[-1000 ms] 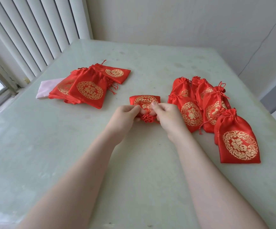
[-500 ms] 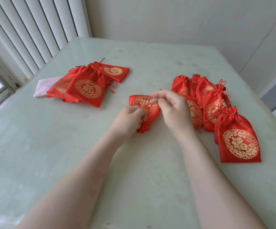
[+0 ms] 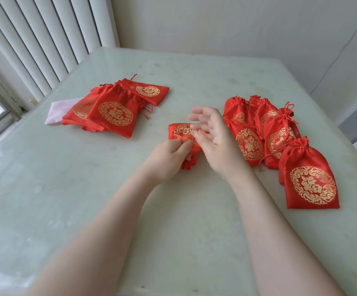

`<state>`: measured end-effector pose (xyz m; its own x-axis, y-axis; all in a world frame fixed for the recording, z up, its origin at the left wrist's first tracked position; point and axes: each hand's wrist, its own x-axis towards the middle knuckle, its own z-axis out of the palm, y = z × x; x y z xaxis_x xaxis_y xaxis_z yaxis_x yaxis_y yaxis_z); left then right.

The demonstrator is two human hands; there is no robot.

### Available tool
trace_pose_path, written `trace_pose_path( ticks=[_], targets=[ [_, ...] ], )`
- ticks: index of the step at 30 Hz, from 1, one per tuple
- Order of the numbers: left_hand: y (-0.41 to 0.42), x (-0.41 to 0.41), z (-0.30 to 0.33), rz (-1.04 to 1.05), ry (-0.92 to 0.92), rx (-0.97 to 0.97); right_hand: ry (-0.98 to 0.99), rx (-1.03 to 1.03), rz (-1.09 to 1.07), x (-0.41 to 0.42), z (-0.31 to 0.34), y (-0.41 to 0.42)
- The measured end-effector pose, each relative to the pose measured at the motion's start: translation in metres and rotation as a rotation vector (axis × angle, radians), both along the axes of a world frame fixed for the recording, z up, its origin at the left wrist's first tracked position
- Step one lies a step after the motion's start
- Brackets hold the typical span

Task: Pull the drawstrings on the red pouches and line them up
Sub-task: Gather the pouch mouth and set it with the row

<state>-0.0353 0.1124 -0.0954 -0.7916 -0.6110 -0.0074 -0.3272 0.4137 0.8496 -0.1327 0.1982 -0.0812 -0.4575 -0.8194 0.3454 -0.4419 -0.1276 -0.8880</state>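
A red pouch (image 3: 180,131) with a gold emblem lies at the middle of the pale green table (image 3: 88,199). My left hand (image 3: 169,159) grips its gathered neck, pinching the red drawstring. My right hand (image 3: 214,137) hovers just right of it, palm turned up and fingers spread, holding nothing. A row of several cinched red pouches (image 3: 280,133) runs down the right side, the nearest one (image 3: 310,180) lying flat. A loose pile of flat, uncinched pouches (image 3: 115,110) sits at the left.
A pink cloth (image 3: 58,110) peeks out from under the left pile. White vertical blinds (image 3: 45,39) and a window line the left side. A white wall stands beyond the table's far edge.
My right hand let go of the pouch's string and opened, lifting away to the right. My left hand kept its grip on the pouch neck.
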Motion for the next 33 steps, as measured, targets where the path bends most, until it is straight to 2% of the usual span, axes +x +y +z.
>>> trace_pose_path(
  ticks=[3, 5, 7, 9, 12, 15, 18, 21, 29, 31, 33],
  targets=[
    [-0.001, 0.001, 0.004, 0.019, 0.113, 0.287, 0.123, 0.206, -0.021, -0.011, -0.005, 0.006],
    [-0.001, 0.002, 0.006, 0.017, 0.125, 0.316, 0.347, 0.256, -0.057, -0.013, -0.007, 0.007],
    [-0.002, 0.003, 0.006, 0.024, 0.122, 0.33, 0.513, 0.189, -0.148, -0.012, -0.008, 0.005],
    [-0.004, 0.003, 0.005, 0.034, 0.121, 0.402, 0.526, 0.129, -0.174, -0.011, -0.005, 0.005],
    [-0.008, 0.007, 0.004, -0.013, 0.196, 0.621, 0.481, 0.069, -0.071, -0.007, -0.002, 0.007],
    [-0.009, 0.008, 0.004, -0.073, 0.244, 0.695, 0.41, 0.098, 0.006, -0.007, 0.002, 0.011],
    [-0.009, 0.008, 0.004, -0.074, 0.262, 0.66, 0.19, 0.103, 0.083, -0.008, 0.004, 0.014],
    [-0.01, 0.01, 0.004, -0.112, 0.248, 0.66, 0.078, 0.117, -0.022, -0.011, -0.001, 0.01],
    [-0.009, 0.01, 0.001, -0.065, 0.215, 0.513, 0.069, 0.269, 0.016, -0.015, -0.003, 0.012],
    [-0.009, 0.01, 0.002, -0.054, 0.207, 0.4, 0.095, 0.294, -0.006, -0.014, -0.004, 0.011],
    [-0.01, 0.009, 0.003, -0.045, 0.183, 0.181, 0.105, 0.314, -0.042, -0.013, -0.004, 0.01]
  ],
)
